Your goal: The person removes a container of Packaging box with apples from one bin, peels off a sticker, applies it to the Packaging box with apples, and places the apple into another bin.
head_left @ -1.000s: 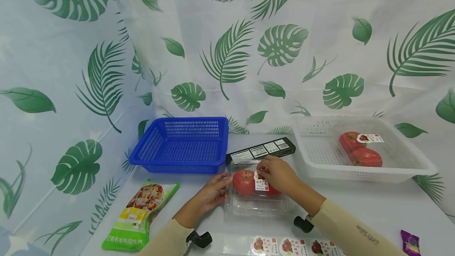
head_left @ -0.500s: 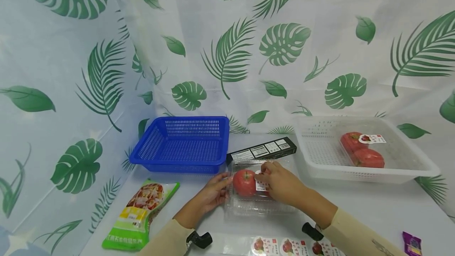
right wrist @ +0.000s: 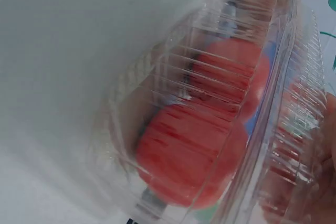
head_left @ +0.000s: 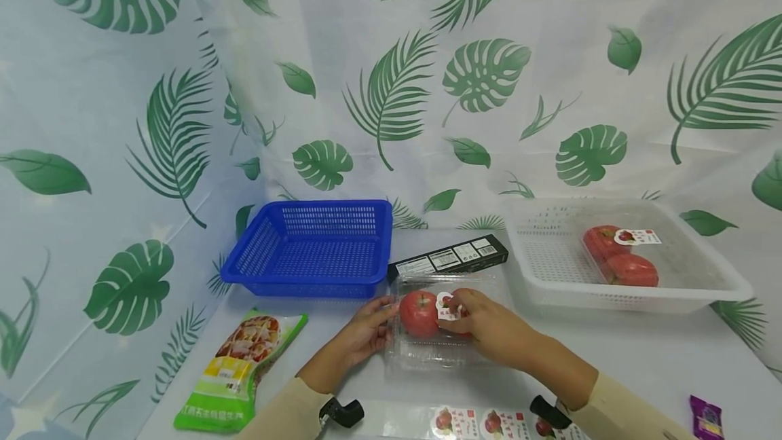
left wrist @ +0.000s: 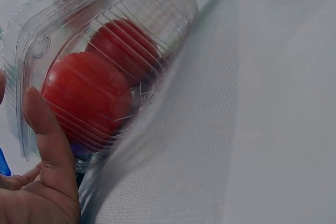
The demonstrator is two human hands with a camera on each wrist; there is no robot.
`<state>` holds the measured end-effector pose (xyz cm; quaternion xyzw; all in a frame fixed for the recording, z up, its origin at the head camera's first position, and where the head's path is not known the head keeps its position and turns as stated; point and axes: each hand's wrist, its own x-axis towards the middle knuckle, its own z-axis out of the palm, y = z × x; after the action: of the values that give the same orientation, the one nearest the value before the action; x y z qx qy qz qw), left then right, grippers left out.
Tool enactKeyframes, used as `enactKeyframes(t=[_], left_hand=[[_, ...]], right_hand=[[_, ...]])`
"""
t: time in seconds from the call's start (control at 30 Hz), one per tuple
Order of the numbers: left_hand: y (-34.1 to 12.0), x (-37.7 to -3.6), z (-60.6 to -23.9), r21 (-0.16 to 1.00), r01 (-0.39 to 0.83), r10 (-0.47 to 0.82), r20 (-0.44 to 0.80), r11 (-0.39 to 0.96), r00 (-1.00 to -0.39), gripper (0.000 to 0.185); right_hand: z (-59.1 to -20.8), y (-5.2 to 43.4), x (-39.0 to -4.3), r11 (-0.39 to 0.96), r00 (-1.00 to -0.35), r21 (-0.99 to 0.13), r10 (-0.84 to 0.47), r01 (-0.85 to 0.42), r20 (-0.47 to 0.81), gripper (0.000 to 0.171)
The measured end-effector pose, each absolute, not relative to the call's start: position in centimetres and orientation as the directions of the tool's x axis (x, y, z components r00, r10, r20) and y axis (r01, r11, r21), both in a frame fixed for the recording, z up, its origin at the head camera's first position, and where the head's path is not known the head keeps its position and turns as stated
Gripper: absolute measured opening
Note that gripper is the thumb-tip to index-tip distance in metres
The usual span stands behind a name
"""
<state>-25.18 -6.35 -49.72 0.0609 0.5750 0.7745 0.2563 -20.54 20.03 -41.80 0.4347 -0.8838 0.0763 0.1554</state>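
Note:
A clear plastic clamshell box (head_left: 421, 356) with two red apples (head_left: 419, 314) lies on the table before me in the head view. On its lid sits a white label (head_left: 444, 304) with a red fruit picture, partly covered by my right hand (head_left: 497, 328). The thumb and fingers of that hand press on the label and lid. My left hand (head_left: 363, 335) holds the box at its left edge; in the left wrist view, a digit (left wrist: 50, 140) lies along the ribbed side. Through the box wall, the right wrist view shows both apples (right wrist: 191, 156).
A label strip (head_left: 479, 423) lies at the front. Behind the box are a blue basket (head_left: 305, 287), a black carton (head_left: 452, 258) and a white basket (head_left: 635, 297) holding another labelled apple pack (head_left: 629, 270). A green food bag (head_left: 235, 375) lies left, a purple packet (head_left: 706, 418) right.
My right hand has come down from the label's upper end and lies lower and further right, its thumb and fingers on the label. My left hand and the box have stayed put.

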Motion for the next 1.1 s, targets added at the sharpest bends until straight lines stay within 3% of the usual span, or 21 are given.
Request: enactKeyframes(t=[0.27,0.63,0.77,1.1], left_hand=[[-6.4,-25.1,-49.7,0.923,-0.329,0.452,-0.21,-0.202,-0.867,0.063],[-6.5,-25.2,-49.4,0.917,-0.339,0.455,-0.216,-0.208,-0.864,0.062],[-6.4,-25.2,-49.4,0.918,-0.339,0.453,-0.218,-0.207,-0.865,0.061],[-6.4,-25.2,-49.5,0.916,-0.339,0.46,-0.212,-0.213,-0.862,0.061]], right_hand=[[-42.1,21.1,-20.1,0.599,-0.572,-0.054,-0.727,-0.799,0.38,0.051],[-42.3,22.6,-20.3,0.578,-0.526,-0.025,-0.724,-0.816,0.446,0.049],[-42.3,22.8,-20.5,0.599,-0.54,-0.007,-0.716,-0.8,0.442,0.053],[-41.7,22.6,-21.3,0.695,-0.644,0.019,-0.677,-0.719,0.356,0.052]])
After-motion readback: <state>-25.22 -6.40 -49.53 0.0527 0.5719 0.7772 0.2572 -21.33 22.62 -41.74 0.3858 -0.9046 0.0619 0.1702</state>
